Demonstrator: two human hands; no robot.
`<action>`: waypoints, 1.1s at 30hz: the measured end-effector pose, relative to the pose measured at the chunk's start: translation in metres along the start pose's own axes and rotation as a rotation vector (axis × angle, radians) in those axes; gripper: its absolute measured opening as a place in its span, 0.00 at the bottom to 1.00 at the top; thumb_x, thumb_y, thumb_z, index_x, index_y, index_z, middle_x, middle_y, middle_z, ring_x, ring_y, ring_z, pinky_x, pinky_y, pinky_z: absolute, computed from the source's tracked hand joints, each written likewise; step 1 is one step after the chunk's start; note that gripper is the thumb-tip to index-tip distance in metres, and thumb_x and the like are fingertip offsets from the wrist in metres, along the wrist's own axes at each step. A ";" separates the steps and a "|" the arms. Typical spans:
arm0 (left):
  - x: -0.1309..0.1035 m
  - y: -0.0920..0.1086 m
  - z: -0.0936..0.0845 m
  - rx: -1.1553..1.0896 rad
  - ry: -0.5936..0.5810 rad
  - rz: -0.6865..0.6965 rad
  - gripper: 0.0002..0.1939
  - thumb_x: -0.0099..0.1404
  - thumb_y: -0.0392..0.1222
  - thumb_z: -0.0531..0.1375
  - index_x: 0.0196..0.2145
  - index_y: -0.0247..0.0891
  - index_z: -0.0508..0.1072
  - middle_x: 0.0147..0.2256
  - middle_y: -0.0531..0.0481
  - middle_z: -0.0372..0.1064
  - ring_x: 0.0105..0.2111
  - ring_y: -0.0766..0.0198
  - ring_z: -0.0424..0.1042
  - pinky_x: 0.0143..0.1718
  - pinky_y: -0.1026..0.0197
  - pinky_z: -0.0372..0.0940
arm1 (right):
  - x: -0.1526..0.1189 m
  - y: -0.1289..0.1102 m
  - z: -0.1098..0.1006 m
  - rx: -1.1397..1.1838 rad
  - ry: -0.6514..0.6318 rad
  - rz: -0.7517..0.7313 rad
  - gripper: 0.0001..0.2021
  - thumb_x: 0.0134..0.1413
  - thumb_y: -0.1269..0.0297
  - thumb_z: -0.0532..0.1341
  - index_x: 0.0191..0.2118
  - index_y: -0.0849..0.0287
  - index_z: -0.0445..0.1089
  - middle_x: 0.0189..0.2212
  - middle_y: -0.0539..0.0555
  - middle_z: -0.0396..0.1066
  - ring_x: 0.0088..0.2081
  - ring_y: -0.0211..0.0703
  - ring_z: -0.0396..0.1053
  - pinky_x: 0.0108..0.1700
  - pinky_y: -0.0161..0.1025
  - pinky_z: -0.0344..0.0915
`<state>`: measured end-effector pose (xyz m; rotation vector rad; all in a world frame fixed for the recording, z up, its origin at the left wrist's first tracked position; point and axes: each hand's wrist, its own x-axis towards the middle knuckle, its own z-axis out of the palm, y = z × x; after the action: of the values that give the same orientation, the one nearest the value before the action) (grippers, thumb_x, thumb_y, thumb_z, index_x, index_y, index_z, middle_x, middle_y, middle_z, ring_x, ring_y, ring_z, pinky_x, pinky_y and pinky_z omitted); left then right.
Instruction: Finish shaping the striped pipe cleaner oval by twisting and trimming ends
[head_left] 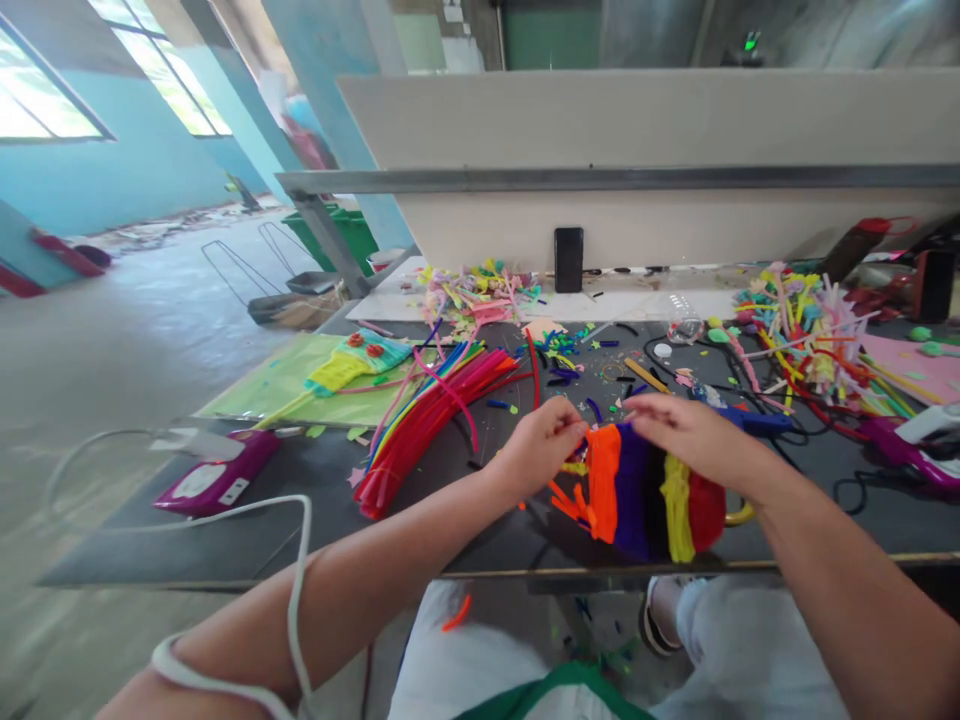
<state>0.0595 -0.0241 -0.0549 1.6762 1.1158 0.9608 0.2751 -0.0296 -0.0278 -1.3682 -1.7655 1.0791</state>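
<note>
A striped fuzzy piece made of pipe cleaners (631, 495) lies at the table's front edge, with orange, purple, black, yellow and red bands. At its upper left corner, the fingers of my left hand (549, 442) are closed in a pinch by the orange band. My right hand (686, 432) rests over its top edge, fingers stretched out towards the left; its fingertips touch near the purple band. Loose orange pipe cleaner ends (574, 510) stick out at the piece's left side. Part of a yellow scissors-like handle (741, 514) shows beside the red band.
A bundle of red and coloured pipe cleaners (427, 430) lies left of my hands. Farther left are a yellow and blue fuzzy craft piece (349, 362) and a purple corded device (217, 475). A phone (568, 260) leans at the back. Scrap piles (480, 292) and cords surround the work.
</note>
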 end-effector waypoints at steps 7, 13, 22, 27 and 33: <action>0.021 0.003 -0.009 -0.656 0.455 -0.047 0.13 0.55 0.47 0.61 0.28 0.38 0.61 0.21 0.60 0.57 0.19 0.75 0.57 0.19 0.72 0.53 | 0.008 0.018 -0.009 1.036 0.194 -0.021 0.27 0.50 0.37 0.51 0.47 0.49 0.68 0.47 0.54 0.71 0.46 0.45 0.70 0.46 0.44 0.68; 0.022 0.002 0.020 -0.960 0.414 -0.042 0.14 0.53 0.45 0.63 0.28 0.37 0.60 0.23 0.59 0.60 0.22 0.74 0.61 0.25 0.70 0.60 | 0.013 0.012 0.059 1.192 -0.030 -0.058 0.18 0.56 0.54 0.57 0.52 0.51 0.65 0.51 0.53 0.69 0.53 0.47 0.65 0.51 0.48 0.65; 0.028 -0.011 -0.001 -0.638 0.066 -0.108 0.15 0.53 0.46 0.64 0.34 0.35 0.67 0.30 0.51 0.69 0.29 0.69 0.69 0.35 0.64 0.64 | 0.024 0.020 0.040 1.102 0.149 -0.031 0.14 0.54 0.67 0.60 0.48 0.55 0.70 0.42 0.54 0.75 0.42 0.46 0.73 0.44 0.44 0.71; 0.038 -0.008 -0.009 -0.500 0.041 -0.076 0.16 0.54 0.50 0.62 0.34 0.34 0.71 0.28 0.51 0.68 0.27 0.69 0.67 0.30 0.66 0.62 | 0.026 0.011 0.044 1.058 0.174 -0.045 0.21 0.53 0.68 0.62 0.53 0.49 0.66 0.45 0.51 0.74 0.44 0.47 0.72 0.44 0.45 0.71; 0.044 -0.017 -0.017 -0.406 0.053 -0.094 0.14 0.48 0.47 0.66 0.28 0.33 0.73 0.25 0.51 0.69 0.24 0.69 0.66 0.28 0.66 0.60 | 0.022 -0.002 0.050 1.019 0.132 0.057 0.23 0.52 0.65 0.62 0.55 0.44 0.63 0.49 0.49 0.71 0.48 0.49 0.70 0.45 0.48 0.70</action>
<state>0.0520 0.0252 -0.0602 1.2674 0.9483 1.0926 0.2257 -0.0197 -0.0483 -0.7996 -0.8244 1.5550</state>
